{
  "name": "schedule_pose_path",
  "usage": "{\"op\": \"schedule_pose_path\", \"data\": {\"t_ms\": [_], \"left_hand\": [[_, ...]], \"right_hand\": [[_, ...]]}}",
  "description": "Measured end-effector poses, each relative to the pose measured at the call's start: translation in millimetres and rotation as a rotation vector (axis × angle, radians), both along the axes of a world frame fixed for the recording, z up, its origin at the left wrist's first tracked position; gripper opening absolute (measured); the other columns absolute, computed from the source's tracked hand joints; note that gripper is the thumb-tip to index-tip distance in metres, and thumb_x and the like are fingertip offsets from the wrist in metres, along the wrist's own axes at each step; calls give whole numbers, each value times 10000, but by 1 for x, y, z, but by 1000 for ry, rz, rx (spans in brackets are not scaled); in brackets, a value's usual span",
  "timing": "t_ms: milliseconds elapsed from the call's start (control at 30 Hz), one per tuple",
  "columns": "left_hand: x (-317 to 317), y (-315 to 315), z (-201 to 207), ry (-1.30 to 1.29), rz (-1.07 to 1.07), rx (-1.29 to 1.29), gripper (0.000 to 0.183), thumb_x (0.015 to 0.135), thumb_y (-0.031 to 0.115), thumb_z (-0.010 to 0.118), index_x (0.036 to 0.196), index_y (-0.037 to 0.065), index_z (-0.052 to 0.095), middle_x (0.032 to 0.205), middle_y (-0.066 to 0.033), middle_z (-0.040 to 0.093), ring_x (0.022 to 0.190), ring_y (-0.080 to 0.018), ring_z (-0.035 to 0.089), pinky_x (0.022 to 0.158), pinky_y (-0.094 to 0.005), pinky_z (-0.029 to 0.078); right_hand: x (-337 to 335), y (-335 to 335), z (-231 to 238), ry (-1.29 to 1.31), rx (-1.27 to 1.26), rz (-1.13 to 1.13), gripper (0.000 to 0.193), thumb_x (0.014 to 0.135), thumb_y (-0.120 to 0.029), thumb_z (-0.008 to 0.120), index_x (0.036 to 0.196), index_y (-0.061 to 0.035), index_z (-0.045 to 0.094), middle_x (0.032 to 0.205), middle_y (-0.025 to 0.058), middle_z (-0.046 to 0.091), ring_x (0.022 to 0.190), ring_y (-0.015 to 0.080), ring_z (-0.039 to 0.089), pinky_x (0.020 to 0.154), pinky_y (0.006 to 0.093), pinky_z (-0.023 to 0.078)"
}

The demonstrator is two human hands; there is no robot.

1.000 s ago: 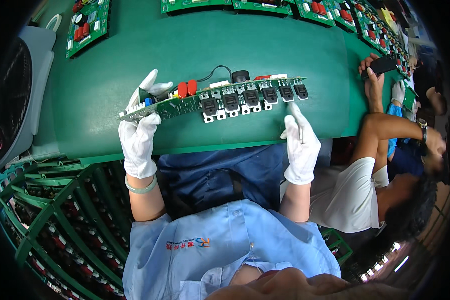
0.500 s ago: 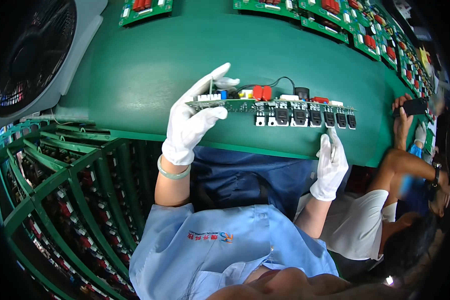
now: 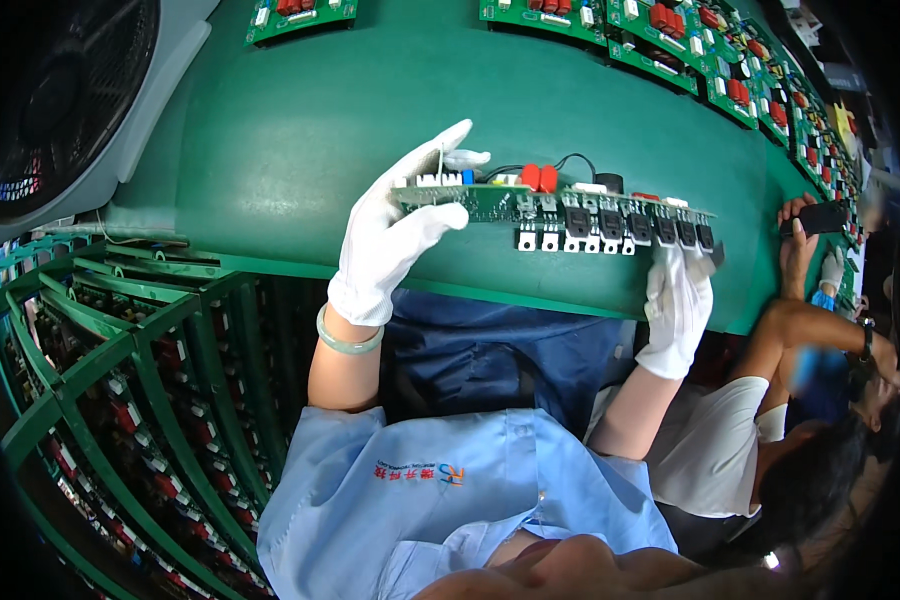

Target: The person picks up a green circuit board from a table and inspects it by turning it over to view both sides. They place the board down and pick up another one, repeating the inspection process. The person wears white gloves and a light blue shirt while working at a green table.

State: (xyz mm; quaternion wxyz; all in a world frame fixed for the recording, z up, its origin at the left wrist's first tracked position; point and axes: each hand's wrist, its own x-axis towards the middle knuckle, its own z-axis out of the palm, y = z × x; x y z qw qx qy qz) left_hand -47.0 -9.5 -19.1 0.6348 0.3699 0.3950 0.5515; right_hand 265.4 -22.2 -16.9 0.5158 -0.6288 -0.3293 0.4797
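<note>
A green circuit board (image 3: 490, 203) is held tilted, nearly edge-on, above the table. My left hand (image 3: 390, 232), in a white glove, grips its left end with the thumb below and the fingers behind. Red capacitors (image 3: 538, 178) and a thin black wire stand up along the upper side. From the lower edge hangs a row of black transistors (image 3: 610, 226) and bare metal-tabbed parts. My right hand (image 3: 678, 305), also gloved in white, has its fingertips closed against the transistors at the right end. A small dark shape beside those fingers is too blurred to name.
Similar boards lie along the far edge of the green table (image 3: 300, 130) and down its right side. A large fan (image 3: 70, 100) stands at the left, above a green rack (image 3: 130, 350) holding boards. A co-worker's hand holds a black phone-like object (image 3: 826, 217) at the right.
My right hand has moved up and slightly right, from a fingertip below one transistor to several fingers against the right-end ones. The board has shifted slightly right and tilted, its right side lower.
</note>
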Motion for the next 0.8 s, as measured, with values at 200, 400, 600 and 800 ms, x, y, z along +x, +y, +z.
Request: {"op": "schedule_pose_path", "data": {"t_ms": [200,400,600,800], "left_hand": [[12,6,9,74,212,-130,488,895,131,667,1331,-40,527,1079,-14,621,758,4,453,715,-151,392],[3,3,1,309,172,-262,323,1002,288,574,1107,-12,633,822,83,531,686,-13,383,618,-181,335],[-3,4,-1,434,199,-214,459,1046,394,435,1040,-8,657,841,26,590,766,-58,478,683,-235,399],[-11,-1,-11,646,177,-109,560,1062,440,327,1125,-26,630,978,-98,667,806,-140,610,736,-288,485]], "right_hand": [[2,14,-2,189,-36,122,325,871,-37,684,1165,91,631,809,35,670,457,23,420,423,176,277],[5,14,-13,215,69,90,378,838,-11,653,1196,106,619,839,72,691,419,27,417,376,183,278],[6,9,-4,184,8,117,379,850,-39,646,1197,111,618,844,98,703,408,54,460,359,192,337],[9,8,-2,238,10,180,362,856,-25,644,1197,95,629,831,97,708,423,58,489,377,193,333]]}}
